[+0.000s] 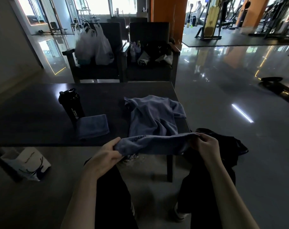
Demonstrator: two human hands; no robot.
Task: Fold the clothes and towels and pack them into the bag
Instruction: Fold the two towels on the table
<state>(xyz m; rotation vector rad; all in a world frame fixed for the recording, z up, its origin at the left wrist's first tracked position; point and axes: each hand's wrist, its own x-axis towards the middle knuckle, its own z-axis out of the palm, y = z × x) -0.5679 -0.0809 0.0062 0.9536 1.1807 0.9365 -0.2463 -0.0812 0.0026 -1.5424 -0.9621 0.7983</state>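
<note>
A blue-grey towel lies crumpled on the right part of the dark table, and its near edge is lifted off the table front. My left hand grips the left end of that edge. My right hand pinches the right end. A second blue towel, folded into a small rectangle, lies on the table to the left. A black garment hangs off the table's right corner behind my right hand. A white bag with a dark print sits on the floor at the lower left.
A black shaker bottle stands on the table beside the folded towel. Two dark armchairs face me across the table, one with white plastic bags, one with bottles and dark items. Shiny floor extends to the right.
</note>
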